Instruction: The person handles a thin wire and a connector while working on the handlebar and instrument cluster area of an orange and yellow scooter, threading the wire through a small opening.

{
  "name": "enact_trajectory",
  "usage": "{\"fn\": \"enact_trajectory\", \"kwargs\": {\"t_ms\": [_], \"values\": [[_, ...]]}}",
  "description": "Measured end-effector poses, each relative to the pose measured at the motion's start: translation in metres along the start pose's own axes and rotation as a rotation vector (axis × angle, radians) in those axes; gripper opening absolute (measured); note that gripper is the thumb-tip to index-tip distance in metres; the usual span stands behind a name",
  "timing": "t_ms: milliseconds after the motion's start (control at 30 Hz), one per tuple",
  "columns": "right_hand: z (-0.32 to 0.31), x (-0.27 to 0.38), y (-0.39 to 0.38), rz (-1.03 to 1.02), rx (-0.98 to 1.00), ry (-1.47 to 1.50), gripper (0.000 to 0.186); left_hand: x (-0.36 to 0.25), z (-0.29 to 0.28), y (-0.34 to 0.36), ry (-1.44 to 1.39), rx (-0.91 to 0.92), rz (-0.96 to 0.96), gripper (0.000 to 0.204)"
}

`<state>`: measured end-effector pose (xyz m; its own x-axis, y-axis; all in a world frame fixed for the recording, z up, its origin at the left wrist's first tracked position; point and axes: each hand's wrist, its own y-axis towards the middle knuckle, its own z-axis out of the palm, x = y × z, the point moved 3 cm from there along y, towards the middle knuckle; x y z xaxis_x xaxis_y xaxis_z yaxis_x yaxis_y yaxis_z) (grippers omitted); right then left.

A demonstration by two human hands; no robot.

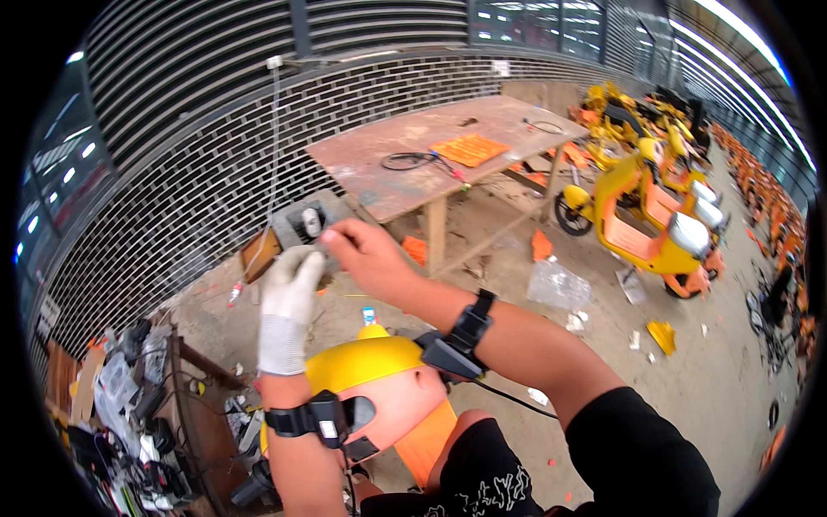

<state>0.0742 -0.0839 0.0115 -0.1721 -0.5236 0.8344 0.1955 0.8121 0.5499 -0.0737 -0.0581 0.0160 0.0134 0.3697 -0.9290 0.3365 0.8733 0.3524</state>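
Fingertip work seemed in hand above the curved yellow scooter shell (366, 362).
The white-knit-gloved left hand (291, 283) and bare right hand (372, 258) curled close together; any pinched item couldn't be told. The next move likely called for steadiness.

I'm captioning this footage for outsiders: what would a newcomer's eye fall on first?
Probably the white-gloved left hand and bare right hand, close together near the picture's centre. Just below them is a rounded yellow-and-pink scooter body. Toward the right, yellow scooters stand beyond a worn table bearing a bright orange sheet.
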Motion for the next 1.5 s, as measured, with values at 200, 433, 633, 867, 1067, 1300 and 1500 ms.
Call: {"fn": "enact_trajectory", "kwargs": {"t_ms": [200, 433, 633, 867, 1067, 1300, 1500], "values": [[0.012, 0.001, 0.002, -0.117, 0.076, 0.049, 0.016, 0.017, -0.017, 0.007, -0.344, 0.042, -0.075, 0.020], [0.003, 0.012, -0.002, -0.072, 0.135, 0.126, 0.015, 0.006, -0.002, 0.003, -0.445, 0.062, -0.223, 0.015], [0.003, 0.010, 0.000, -0.117, 0.088, 0.088, 0.014, 0.003, 0.002, 0.001, -0.447, 0.091, -0.174, 0.018], [0.006, 0.013, 0.000, -0.128, 0.098, 0.046, 0.013, 0.004, -0.005, 0.001, -0.414, 0.105, -0.165, 0.018], [0.006, 0.016, 0.002, -0.092, 0.223, 0.228, 0.014, -0.008, -0.001, 0.000, -0.650, 0.086, -0.243, 0.011], [0.007, 0.023, -0.002, -0.080, 0.345, 0.266, 0.017, -0.006, -0.005, -0.004, -0.795, 0.201, -0.374, 0.018], [0.006, 0.020, -0.003, -0.043, 0.259, 0.189, 0.014, -0.004, -0.003, -0.003, -0.663, 0.140, -0.314, 0.010]]}}
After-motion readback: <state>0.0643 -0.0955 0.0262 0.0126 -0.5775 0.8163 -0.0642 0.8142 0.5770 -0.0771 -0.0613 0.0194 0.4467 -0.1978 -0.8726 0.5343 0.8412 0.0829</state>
